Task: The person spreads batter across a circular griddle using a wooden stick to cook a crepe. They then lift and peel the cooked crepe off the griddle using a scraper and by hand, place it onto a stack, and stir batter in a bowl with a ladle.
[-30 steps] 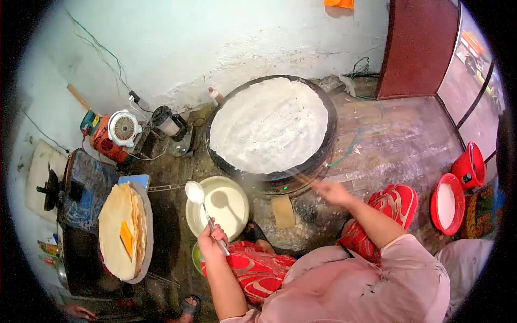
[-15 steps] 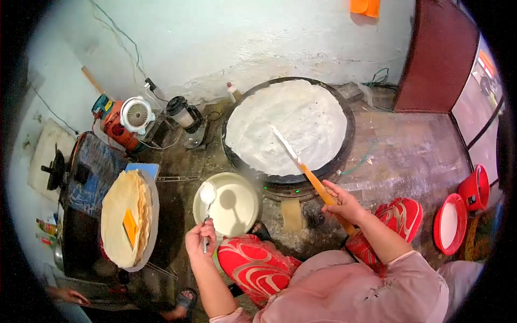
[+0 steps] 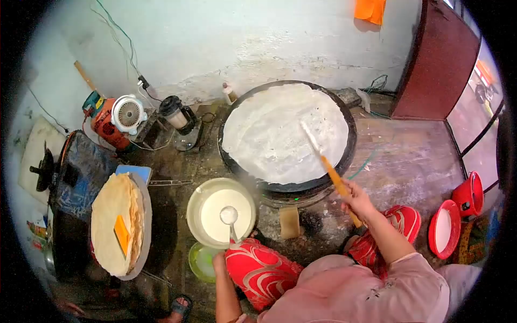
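Note:
My right hand [image 3: 357,201] is closed around the wooden handle of a long spatula [image 3: 335,176]. The spatula's whitened blade lies over a large pale crepe [image 3: 285,134] on a round black griddle [image 3: 351,145]. My left hand [image 3: 219,261] is low beside my knee, next to a small green bowl [image 3: 197,259]; its fingers are hidden. A metal ladle [image 3: 228,215] is in a cream basin [image 3: 193,207] of white batter [image 3: 212,207], its handle pointing toward my knee. Whether my left hand touches the ladle is hidden.
To the left stands a stack of crepes [image 3: 110,220] with an orange piece [image 3: 121,234] on top. A blender [image 3: 177,116], a blower [image 3: 129,114] and a bottle [image 3: 229,93] are near the wall. Red containers [image 3: 467,194] stand at right. Another person's sandalled foot [image 3: 182,306] is at lower left.
My left hand has dropped from above the basin toward my knee, and the ladle has come down into the basin. The spatula's blade has shifted right across the crepe with my right hand.

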The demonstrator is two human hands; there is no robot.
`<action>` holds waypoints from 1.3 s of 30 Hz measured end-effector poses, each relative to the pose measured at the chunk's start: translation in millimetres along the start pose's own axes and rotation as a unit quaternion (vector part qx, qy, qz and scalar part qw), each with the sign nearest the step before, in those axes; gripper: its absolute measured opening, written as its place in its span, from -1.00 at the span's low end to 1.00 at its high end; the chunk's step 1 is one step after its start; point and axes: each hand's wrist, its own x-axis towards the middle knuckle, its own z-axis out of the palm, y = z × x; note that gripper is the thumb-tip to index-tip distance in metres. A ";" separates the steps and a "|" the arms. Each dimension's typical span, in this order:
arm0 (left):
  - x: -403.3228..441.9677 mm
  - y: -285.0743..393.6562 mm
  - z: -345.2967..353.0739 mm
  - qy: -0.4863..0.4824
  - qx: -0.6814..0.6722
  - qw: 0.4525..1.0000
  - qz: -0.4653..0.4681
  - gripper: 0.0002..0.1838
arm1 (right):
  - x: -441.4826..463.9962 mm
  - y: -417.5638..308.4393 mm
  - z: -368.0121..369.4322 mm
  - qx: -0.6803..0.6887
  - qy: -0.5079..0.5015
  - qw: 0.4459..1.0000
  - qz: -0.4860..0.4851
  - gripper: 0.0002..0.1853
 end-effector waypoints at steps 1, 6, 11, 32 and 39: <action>-3.5 -3.6 5.1 0.031 -0.032 0.999 0.016 -0.69 | 7.0 -6.8 -0.8 0.000 0.001 1.000 0.001 -0.28; -47.8 38.1 19.5 0.149 -0.244 0.958 0.004 -0.63 | 23.9 -39.1 21.2 0.124 -0.047 0.989 -0.063 -0.33; -64.4 29.6 24.6 0.271 -0.055 0.959 0.059 -0.63 | 48.0 -16.1 56.0 -0.009 -0.146 0.988 -0.050 -0.49; -48.6 -130.8 -2.4 0.308 0.019 0.928 -0.207 -0.59 | 71.3 18.1 391.8 -0.692 -0.446 0.512 -0.245 -0.68; -124.0 -126.3 42.2 0.305 -0.008 0.951 -0.043 -0.67 | 86.9 69.5 418.9 -0.676 -0.484 0.526 -0.178 -0.74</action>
